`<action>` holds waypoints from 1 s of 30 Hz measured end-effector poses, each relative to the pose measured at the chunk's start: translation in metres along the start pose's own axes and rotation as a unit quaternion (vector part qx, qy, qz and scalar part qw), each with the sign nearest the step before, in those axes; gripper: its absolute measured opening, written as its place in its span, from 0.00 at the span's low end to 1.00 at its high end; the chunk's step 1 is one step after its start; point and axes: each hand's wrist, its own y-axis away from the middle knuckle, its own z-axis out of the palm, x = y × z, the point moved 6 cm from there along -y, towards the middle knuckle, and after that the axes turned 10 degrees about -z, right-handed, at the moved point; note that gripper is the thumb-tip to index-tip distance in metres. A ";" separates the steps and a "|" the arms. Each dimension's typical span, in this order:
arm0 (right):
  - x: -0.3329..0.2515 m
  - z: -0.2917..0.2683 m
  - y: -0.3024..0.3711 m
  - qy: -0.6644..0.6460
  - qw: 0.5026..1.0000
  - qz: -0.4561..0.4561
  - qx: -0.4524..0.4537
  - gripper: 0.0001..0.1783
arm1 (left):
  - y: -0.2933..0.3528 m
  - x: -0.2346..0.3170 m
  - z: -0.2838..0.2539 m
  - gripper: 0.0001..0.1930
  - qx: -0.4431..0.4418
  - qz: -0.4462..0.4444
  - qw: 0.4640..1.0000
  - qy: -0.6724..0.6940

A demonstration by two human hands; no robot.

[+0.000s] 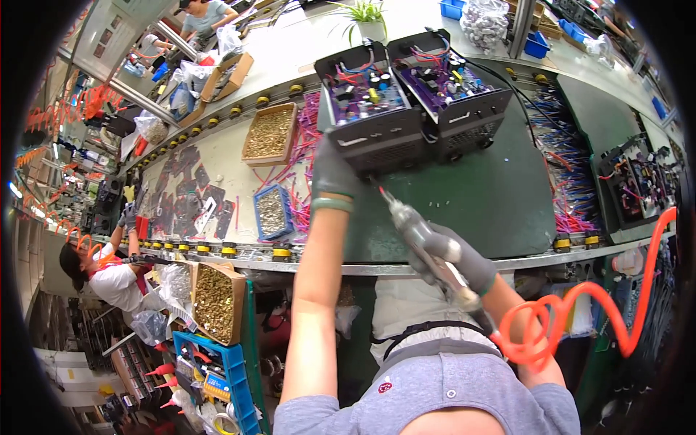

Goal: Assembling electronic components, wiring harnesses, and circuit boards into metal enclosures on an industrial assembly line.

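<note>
Both hands wear grey gloves, the left hand [332,170] with a green cuff, the right hand [455,255] around a silver screwdriver [424,243] trailing a coiled orange hose [580,312]. The two boxes [370,109] are black with purple boards and red, blue and yellow parts. The mat [471,196] is dark green. A blue tray [273,212] holds silvery screws; a cardboard box [270,133] holds brass-coloured ones. The wires [304,145] are pink.

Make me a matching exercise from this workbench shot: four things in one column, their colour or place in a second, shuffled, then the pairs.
Things:
1. Pneumatic metal screwdriver
2. Coiled air hose
3. Small blue plastic tray of screws
4. Open black metal chassis with purple circuit board

Descriptions:
A. Orange, at lower right
B. Under the grey-gloved left hand
C. Gripped in the grey-gloved right hand
D. On the pale table, left of the green mat

Pairs: 1-C, 2-A, 3-D, 4-B
</note>
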 end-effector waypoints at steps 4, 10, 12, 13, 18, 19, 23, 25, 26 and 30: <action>0.002 -0.050 0.051 0.084 0.994 0.059 0.038 0.25 | -0.008 0.042 -0.031 0.17 -0.016 0.216 0.943 -0.253; 0.011 -0.084 0.062 0.110 0.980 0.127 0.109 0.24 | 0.047 0.023 -0.019 0.13 0.140 0.355 0.820 -0.427; 0.008 -0.083 0.059 0.101 0.981 0.124 0.112 0.24 | 0.050 0.016 -0.025 0.12 0.088 0.297 0.909 -0.277; 0.004 -0.083 0.059 0.094 0.983 0.116 0.110 0.24 | 0.061 0.013 -0.028 0.11 0.131 0.259 0.913 -0.287; 0.005 -0.090 0.066 0.042 0.990 0.102 0.085 0.24 | 0.132 -0.040 -0.036 0.12 0.185 0.037 0.835 -0.517; 0.005 -0.089 0.067 0.062 0.989 0.103 0.086 0.26 | 0.138 -0.059 -0.016 0.12 0.083 0.081 0.832 -0.543; -0.005 -0.088 0.073 0.084 0.985 0.105 0.104 0.27 | 0.148 -0.095 0.053 0.10 -0.021 0.124 0.701 -0.702; -0.006 -0.086 0.076 0.075 0.986 0.104 0.103 0.27 | 0.141 -0.108 0.048 0.10 -0.020 0.107 0.688 -0.718; -0.006 -0.085 0.076 0.068 0.987 0.105 0.101 0.27 | 0.138 -0.113 0.045 0.10 -0.016 0.090 0.676 -0.731; -0.007 -0.087 0.080 0.058 0.991 0.068 0.101 0.29 | 0.136 -0.119 0.048 0.09 0.002 0.025 0.631 -0.776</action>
